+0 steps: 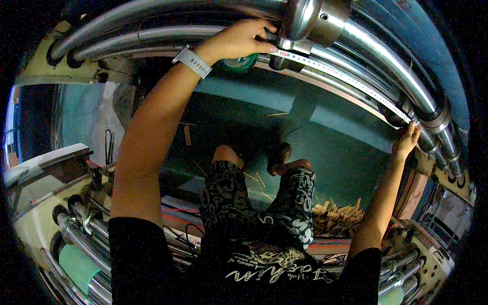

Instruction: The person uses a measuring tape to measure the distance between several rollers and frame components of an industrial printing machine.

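A white tape measure blade (345,79) runs taut along the steel rollers, between my two hands. My left hand (241,39) pinches it at the left, beside a metal collar (328,20) on the upper roller (386,43). Closed fingers of my right hand (408,139) hold the blade lower down at the right, near another collar (438,118). Below my left wrist, a green round object (243,63) shows in part; whether it is the tape's case I cannot tell. A light grey watch (192,62) is on my left wrist.
More steel rollers (152,36) extend to the left into a cream machine frame (38,58). Wood scraps (338,217) lie piled on the dark floor by my legs. Behind me are more rollers (84,236), one with a green sleeve (79,267).
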The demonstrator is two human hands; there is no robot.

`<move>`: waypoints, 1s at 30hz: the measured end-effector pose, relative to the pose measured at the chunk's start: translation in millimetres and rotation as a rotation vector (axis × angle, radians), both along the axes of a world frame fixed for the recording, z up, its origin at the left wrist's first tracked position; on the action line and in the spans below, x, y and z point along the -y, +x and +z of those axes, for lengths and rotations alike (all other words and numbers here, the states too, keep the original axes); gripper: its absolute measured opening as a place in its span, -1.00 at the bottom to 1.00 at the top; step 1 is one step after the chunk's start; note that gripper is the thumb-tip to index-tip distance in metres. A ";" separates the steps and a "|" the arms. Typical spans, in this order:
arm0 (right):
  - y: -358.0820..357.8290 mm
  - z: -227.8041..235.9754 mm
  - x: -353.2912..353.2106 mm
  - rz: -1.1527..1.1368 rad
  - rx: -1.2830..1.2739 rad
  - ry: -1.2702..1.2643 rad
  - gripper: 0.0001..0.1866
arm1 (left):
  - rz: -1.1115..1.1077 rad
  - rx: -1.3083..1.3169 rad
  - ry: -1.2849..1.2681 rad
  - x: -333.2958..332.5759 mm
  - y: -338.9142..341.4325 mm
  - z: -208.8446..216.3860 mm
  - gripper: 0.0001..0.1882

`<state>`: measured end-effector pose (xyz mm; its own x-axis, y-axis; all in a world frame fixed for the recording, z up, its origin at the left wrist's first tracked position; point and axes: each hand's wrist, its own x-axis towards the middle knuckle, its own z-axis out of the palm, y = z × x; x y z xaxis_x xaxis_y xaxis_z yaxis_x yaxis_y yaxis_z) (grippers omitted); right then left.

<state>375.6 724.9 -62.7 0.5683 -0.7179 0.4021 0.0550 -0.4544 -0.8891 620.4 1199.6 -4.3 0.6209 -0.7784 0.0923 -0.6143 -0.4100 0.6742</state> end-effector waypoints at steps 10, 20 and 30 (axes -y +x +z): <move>6.5 19.3 -35.2 -0.013 0.067 0.292 -0.81 | -0.026 -0.007 0.194 11.6 -0.6 11.2 -0.71; 8.4 23.0 -37.8 0.007 0.069 0.320 -0.81 | -0.038 -0.014 0.191 11.2 1.0 10.4 -0.71; 7.5 8.3 -22.8 -0.020 0.055 0.349 -0.77 | 0.212 0.191 0.185 10.0 -25.9 -1.3 -0.40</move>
